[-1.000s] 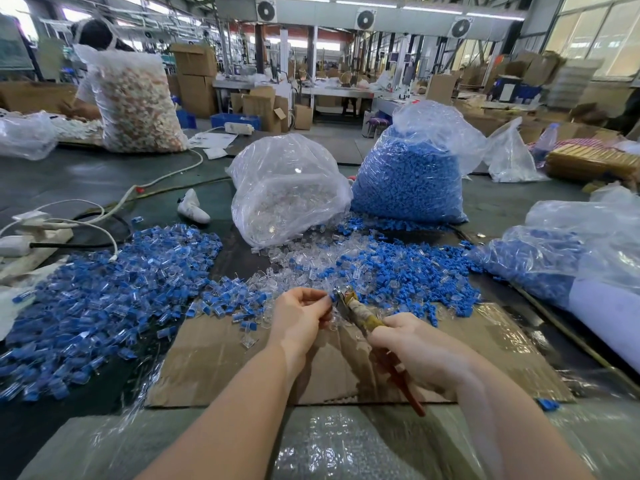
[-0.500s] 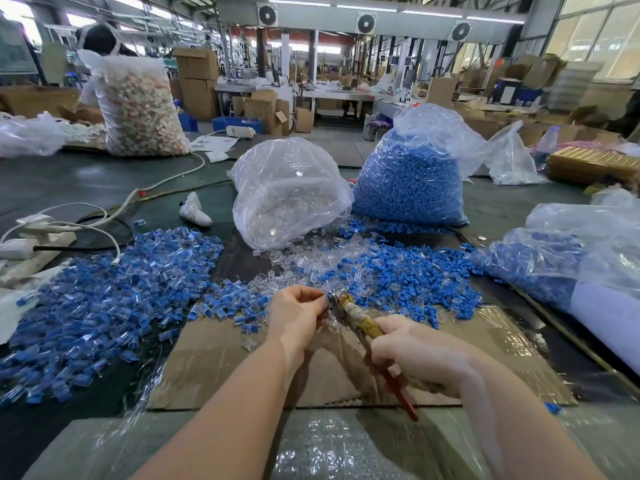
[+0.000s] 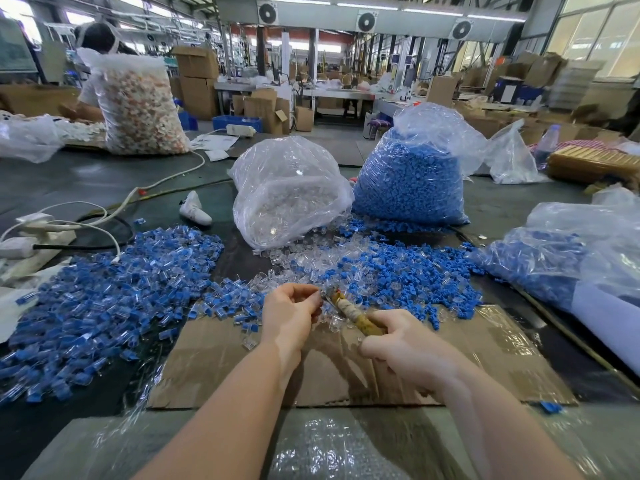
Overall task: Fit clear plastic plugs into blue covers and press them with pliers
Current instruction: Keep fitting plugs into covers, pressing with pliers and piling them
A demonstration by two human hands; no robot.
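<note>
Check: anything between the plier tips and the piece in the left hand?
Nothing visible. The pliers, gripped by the right hand, reach right to the left hand fingertips; the pinched piece itself is too small to see.

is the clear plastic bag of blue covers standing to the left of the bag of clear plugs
No, the clear plastic bag of blue covers stands to the right of the clear bag of transparent plugs.

Pliers (image 3: 353,311) (taped handles) tilted over cardboard; loose blue covers (image 3: 398,275) and clear plugs (image 3: 304,261) heaped behind
</note>
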